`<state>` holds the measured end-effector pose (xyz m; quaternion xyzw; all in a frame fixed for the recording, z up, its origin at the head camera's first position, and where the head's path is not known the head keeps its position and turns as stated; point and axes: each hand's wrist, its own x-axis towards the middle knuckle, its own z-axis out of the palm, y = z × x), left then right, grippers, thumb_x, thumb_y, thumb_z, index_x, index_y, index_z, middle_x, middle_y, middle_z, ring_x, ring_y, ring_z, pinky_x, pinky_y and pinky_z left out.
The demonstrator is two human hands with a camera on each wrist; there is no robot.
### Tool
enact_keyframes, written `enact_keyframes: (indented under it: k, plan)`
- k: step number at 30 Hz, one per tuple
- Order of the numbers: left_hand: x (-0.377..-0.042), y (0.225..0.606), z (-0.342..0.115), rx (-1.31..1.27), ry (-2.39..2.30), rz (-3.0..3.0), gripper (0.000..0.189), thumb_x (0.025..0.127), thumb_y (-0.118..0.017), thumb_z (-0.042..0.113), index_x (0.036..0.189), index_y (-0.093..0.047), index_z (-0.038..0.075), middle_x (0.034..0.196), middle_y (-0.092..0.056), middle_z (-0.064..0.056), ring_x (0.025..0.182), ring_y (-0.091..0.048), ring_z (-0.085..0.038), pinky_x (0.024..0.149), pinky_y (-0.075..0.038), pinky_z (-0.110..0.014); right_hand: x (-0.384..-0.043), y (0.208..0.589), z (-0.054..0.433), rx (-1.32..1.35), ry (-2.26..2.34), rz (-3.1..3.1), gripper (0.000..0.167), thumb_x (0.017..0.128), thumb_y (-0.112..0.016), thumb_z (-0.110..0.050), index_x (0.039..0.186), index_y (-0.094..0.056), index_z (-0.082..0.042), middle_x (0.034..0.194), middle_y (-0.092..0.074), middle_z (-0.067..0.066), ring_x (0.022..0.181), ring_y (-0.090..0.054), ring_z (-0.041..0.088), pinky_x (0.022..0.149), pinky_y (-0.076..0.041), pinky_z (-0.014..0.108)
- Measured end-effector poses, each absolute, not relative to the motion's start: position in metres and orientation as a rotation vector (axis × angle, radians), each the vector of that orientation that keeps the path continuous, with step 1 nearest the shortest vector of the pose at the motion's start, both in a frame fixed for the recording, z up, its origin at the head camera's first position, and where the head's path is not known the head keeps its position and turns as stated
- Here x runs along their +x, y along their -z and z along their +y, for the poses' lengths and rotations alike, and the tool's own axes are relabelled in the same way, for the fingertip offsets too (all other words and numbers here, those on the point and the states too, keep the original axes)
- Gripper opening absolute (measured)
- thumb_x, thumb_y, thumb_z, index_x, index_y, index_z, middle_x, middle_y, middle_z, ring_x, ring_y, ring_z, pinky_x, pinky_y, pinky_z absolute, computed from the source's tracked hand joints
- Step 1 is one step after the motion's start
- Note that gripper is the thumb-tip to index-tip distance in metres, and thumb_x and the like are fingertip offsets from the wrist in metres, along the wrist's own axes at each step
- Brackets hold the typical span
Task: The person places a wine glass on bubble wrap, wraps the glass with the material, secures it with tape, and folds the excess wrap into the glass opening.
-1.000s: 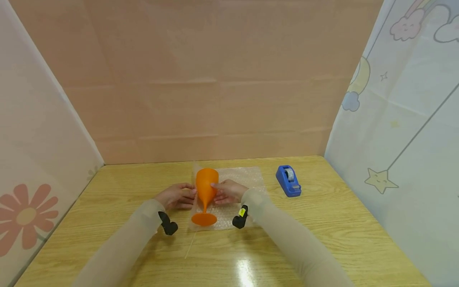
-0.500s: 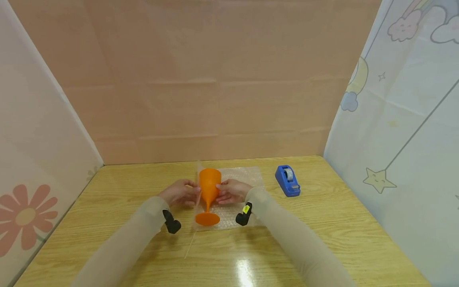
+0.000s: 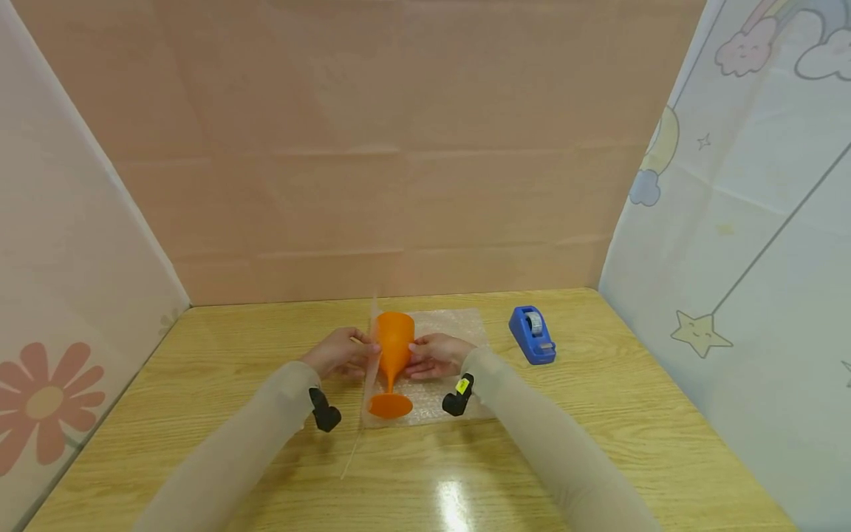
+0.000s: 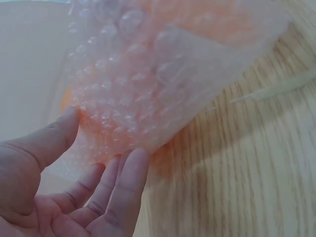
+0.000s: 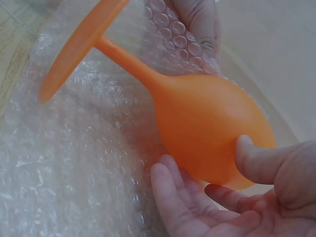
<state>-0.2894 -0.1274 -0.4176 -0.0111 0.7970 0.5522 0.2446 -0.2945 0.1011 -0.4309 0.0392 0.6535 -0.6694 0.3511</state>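
Bubble wrap pinched by left hand, orange goblet gripped by right hand; goblet not yet enclosed, tape dispenser untouched.

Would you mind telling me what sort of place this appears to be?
It looks like a makeshift packing or craft corner: a wood-grain table in front of a creased backdrop, with bubble wrap and a blue tape dispenser on top.

The goblet is orange; bubble wrap, clear; tape dispenser, blue; table, yellowish (wood-grained).
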Motion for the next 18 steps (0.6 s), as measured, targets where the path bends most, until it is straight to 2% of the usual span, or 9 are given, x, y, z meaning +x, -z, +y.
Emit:
enact_keyframes:
  k: [6,10,15,18]
  plan:
    - [-0.2890,0.4135,-0.1229,-0.028,-1.489,2.213,0.044,0.089,-0.071,0.025,0.117,-0.047,0.000,0.101,-0.064,-0.010,0.079,-0.062,-0.017,0.072,-0.058,-0.032,-0.2937,0.4296,0.1029,0.148,1.765,1.687,0.046,0.103,-0.046,-0.012,0.143,-0.029,0.001,0.107,-0.056,0.019,0.096,-0.061,0.029,0.104,-0.043,0.049]
    - [-0.2896,0.4124,-0.1211,-0.028,-1.487,2.225,0.044,0.089,-0.071,0.025,0.116,-0.048,0.000,0.103,-0.064,-0.011,0.080,-0.063,-0.019,0.074,-0.058,-0.035,-0.2930,0.4279,0.1037,0.198,1.810,1.707,0.055,0.100,-0.052,-0.011,0.146,-0.022,-0.007,0.111,-0.057,0.022,0.093,-0.062,0.030,0.100,-0.046,0.050]
    - [-0.2892,0.4133,-0.1206,-0.026,-1.481,2.232,0.042,0.089,-0.071,0.025,0.114,-0.048,0.001,0.106,-0.063,-0.012,0.083,-0.063,-0.020,0.076,-0.058,-0.035,-0.2915,0.4261,0.1035,0.184,1.823,1.755,0.058,0.098,-0.054,-0.009,0.144,-0.019,-0.017,0.107,-0.059,0.019,0.086,-0.063,0.028,0.096,-0.049,0.050]
    - [-0.2882,0.4130,-0.1204,-0.025,-1.473,2.240,0.041,0.089,-0.071,0.025,0.114,-0.048,0.001,0.107,-0.064,-0.013,0.083,-0.063,-0.021,0.076,-0.058,-0.035,-0.2913,0.4244,0.1032,0.174,1.807,1.777,0.055,0.098,-0.054,-0.007,0.143,-0.022,-0.017,0.104,-0.058,0.016,0.085,-0.063,0.026,0.095,-0.050,0.048]
